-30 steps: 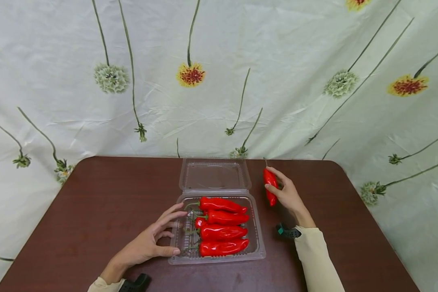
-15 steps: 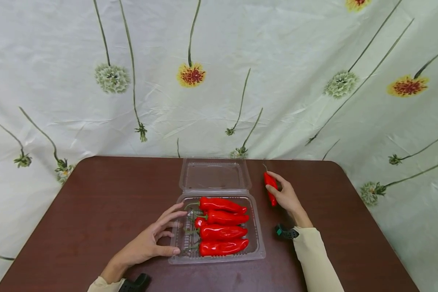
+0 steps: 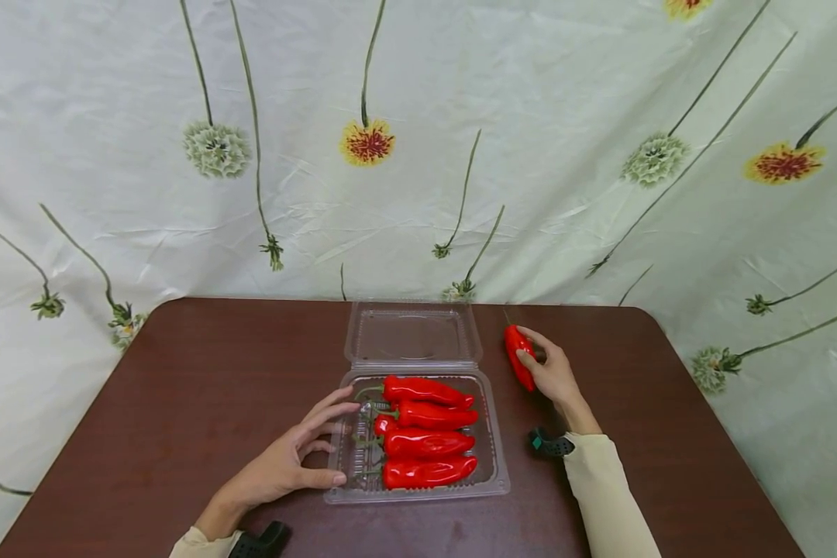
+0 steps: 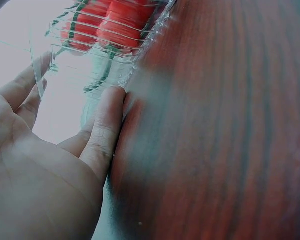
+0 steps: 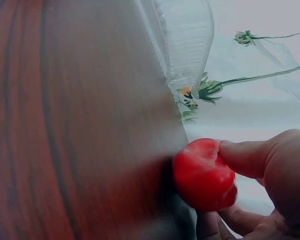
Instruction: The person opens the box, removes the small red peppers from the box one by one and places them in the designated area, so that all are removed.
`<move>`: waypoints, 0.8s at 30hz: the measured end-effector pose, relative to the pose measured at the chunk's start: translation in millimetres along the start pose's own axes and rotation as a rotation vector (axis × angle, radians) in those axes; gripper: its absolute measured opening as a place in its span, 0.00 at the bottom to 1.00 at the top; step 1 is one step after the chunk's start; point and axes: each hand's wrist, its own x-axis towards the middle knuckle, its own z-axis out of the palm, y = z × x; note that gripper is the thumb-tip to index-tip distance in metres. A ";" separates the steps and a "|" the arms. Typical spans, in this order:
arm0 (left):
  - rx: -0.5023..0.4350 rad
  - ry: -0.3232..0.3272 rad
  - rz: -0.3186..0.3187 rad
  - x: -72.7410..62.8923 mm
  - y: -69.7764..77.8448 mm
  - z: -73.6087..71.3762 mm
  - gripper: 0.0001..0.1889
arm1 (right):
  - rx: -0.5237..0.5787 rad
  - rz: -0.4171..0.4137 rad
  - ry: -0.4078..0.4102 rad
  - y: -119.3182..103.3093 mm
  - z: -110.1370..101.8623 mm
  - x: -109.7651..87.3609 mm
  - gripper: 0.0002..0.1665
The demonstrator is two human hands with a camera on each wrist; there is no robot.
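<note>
My right hand [image 3: 552, 373] pinches a red chili pepper [image 3: 519, 358] between thumb and fingers, to the right of a clear plastic clamshell box [image 3: 491, 471]. The pepper's thin stem points toward the far table edge; its blunt red end [image 5: 205, 175] faces the right wrist camera. Several more red peppers [image 3: 428, 444] lie in the box side by side, their green stems to the left. My left hand [image 3: 282, 465] rests at the box's left side with fingers spread, the thumb by the near left corner. In the left wrist view, the thumb [image 4: 107, 120] lies against the box's edge.
The box's lid [image 3: 413, 335] is folded back toward the far edge of the dark brown wooden table [image 3: 216, 372]. Behind the table hangs a pale cloth [image 3: 418, 93] printed with flowers. A dark band [image 3: 551, 443] sits on the right wrist.
The pepper in my right hand has turned slightly, its near end shifting a little to the right. The left hand, the box and the peppers in it look unchanged.
</note>
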 end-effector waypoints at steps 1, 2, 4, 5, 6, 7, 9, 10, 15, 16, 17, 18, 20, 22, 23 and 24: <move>-0.001 0.003 -0.003 -0.3 0.2 -0.1 0.43 | -0.012 -0.002 0.007 0.0 0.4 -0.3 0.30; -0.004 0.005 -0.007 -0.6 0.3 -0.1 0.43 | -0.019 -0.006 0.013 -0.1 0.8 -0.3 0.29; -0.005 0.010 -0.012 -1.1 0.5 -0.3 0.44 | -0.026 -0.015 0.020 -0.2 1.7 -0.1 0.29; -0.002 0.011 -0.012 -1.4 0.5 -0.4 0.44 | -0.025 -0.018 0.020 -0.4 2.0 0.2 0.29; 0.001 0.012 -0.011 -1.6 0.5 -0.5 0.44 | -0.026 -0.020 0.021 -0.7 2.3 0.3 0.29; 0.006 0.012 -0.011 -1.8 0.6 -0.7 0.43 | -0.029 -0.024 0.026 -1.0 2.4 0.5 0.29; 0.014 0.011 -0.004 -1.8 0.3 -1.1 0.43 | -0.031 -0.029 0.033 -1.6 2.5 0.7 0.29; 0.020 0.011 0.002 -1.6 -0.1 -1.2 0.43 | -0.031 -0.030 0.035 -2.0 2.4 0.8 0.29; 0.025 0.015 -0.019 -0.7 0.5 -0.7 0.42 | -0.046 -0.024 0.037 -3.2 0.5 -0.1 0.30; 0.024 0.015 -0.024 -0.5 0.7 -0.5 0.42 | -0.048 -0.022 0.036 -3.6 -0.1 -0.5 0.30; 0.022 0.014 -0.026 -0.4 1.3 -0.2 0.42 | -0.050 -0.021 0.036 -4.0 -0.7 -1.0 0.30; 0.022 0.012 -0.021 -0.1 1.6 -0.1 0.42 | -0.053 -0.021 0.038 -4.3 -1.4 -1.3 0.30; 0.021 0.009 -0.012 0.1 2.0 -0.1 0.42 | -0.063 -0.027 0.043 -5.2 -2.9 -1.8 0.29; 0.023 0.008 -0.007 0.1 2.2 -0.2 0.42 | -0.073 -0.033 0.049 -5.5 -4.6 -1.8 0.29; 0.026 0.008 -0.004 0.0 2.0 -0.4 0.42 | -0.079 -0.037 0.055 -5.9 -5.5 -1.8 0.29; 0.026 0.010 -0.011 -0.1 1.8 -0.5 0.42 | -0.083 -0.041 0.060 -6.4 -6.2 -2.0 0.28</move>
